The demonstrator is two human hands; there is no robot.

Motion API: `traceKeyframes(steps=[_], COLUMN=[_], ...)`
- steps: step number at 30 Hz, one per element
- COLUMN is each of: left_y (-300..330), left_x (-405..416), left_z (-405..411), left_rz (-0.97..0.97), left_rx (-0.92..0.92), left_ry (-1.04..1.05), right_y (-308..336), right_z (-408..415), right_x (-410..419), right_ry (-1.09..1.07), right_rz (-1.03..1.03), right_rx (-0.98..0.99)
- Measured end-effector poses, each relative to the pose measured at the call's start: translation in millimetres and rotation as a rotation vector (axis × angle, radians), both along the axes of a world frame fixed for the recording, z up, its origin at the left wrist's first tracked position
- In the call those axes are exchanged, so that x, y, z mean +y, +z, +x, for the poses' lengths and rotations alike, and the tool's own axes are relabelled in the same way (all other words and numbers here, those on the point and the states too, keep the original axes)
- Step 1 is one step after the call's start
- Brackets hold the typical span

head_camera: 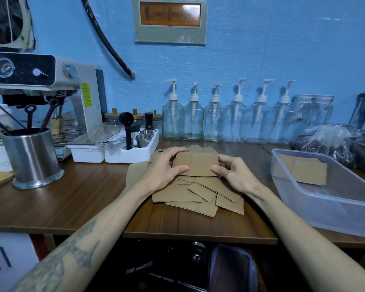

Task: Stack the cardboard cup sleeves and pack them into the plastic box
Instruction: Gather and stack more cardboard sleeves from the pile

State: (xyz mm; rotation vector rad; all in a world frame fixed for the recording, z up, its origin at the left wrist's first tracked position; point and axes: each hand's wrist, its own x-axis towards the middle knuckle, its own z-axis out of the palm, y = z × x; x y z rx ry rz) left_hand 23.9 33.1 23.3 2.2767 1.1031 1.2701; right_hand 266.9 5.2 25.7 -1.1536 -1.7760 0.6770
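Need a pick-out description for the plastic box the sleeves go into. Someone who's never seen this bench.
On the wooden counter, look at the right end, in front of the row of clear pump bottles. The plastic box is the translucent, lidless rectangular tub there, with cardboard sleeves already inside, unlike the white trays by the espresso machine.

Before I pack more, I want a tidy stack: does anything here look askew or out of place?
Yes. The loose sleeves on the table lie fanned at mixed angles, overlapping. Both the left hand and right hand grip a small stack. Sleeves in the plastic box sit slightly offset.
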Motion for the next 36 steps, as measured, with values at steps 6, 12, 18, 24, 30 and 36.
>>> traceKeyframes(steps=[6, 12, 18, 24, 30, 36], left_y=[3, 6, 7, 13, 7, 12], left_x=[-5, -4, -11, -15, -12, -19], left_z=[0, -8, 0, 30, 38, 32], left_rz=[-0.005, -0.048, -0.025, -0.049, -0.06, -0.123], left_rx=[-0.008, -0.122, 0.001, 0.406, 0.654, 0.505], left_ry=[-0.002, 0.065, 0.005, -0.049, -0.002, -0.028], right_y=[1, 2, -3, -5, -3, -3], right_z=[-1, 14, 24, 28, 28, 28], right_x=[0, 8, 13, 15, 13, 13], right_ry=[0.001, -0.161, -0.287, -0.249, -0.227, -0.204], right_rz=[-0.026, 0.019, -0.005, -0.062, -0.045, -0.041], right_rx=[0.088, 0.135, 0.109, 0.084, 0.083, 0.085])
